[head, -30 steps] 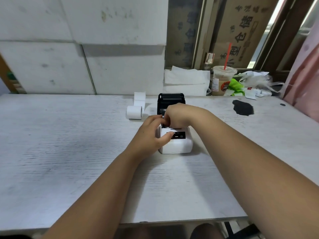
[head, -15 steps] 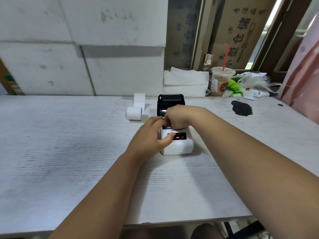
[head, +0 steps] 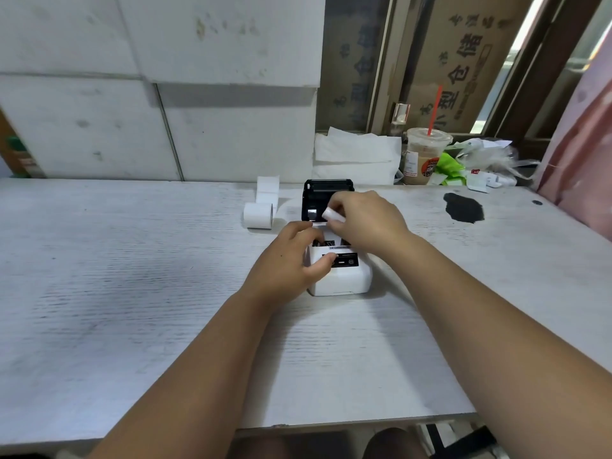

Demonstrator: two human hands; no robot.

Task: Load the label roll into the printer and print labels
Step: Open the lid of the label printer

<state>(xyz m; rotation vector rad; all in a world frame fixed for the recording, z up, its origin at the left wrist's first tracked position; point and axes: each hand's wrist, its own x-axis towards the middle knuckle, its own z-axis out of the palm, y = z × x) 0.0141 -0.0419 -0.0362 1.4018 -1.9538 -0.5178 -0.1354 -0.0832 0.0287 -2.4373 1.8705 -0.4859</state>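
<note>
A small white label printer (head: pixel 344 281) sits mid-table with its black lid (head: pixel 319 197) tipped open at the back. My right hand (head: pixel 367 220) hovers over the open bay and pinches a small white label roll (head: pixel 331 215) with a strip of paper trailing down toward the bay. My left hand (head: pixel 291 260) grips the printer's left side, thumb resting on the front panel beside the black display. A second, larger white label roll (head: pixel 259 215) lies on the table left of the printer, its free end curled upward.
White table (head: pixel 132 293), its front edge close to me. At the back right stand a plastic drink cup (head: pixel 425 157) with a red straw, folded white paper (head: pixel 356 154) and crumpled wrappers (head: pixel 483 167). A black stain (head: pixel 463 208) marks the table at right.
My right hand has lifted from the printer's bay and now shows a small white roll between its fingers. The left hand stays on the printer's side.
</note>
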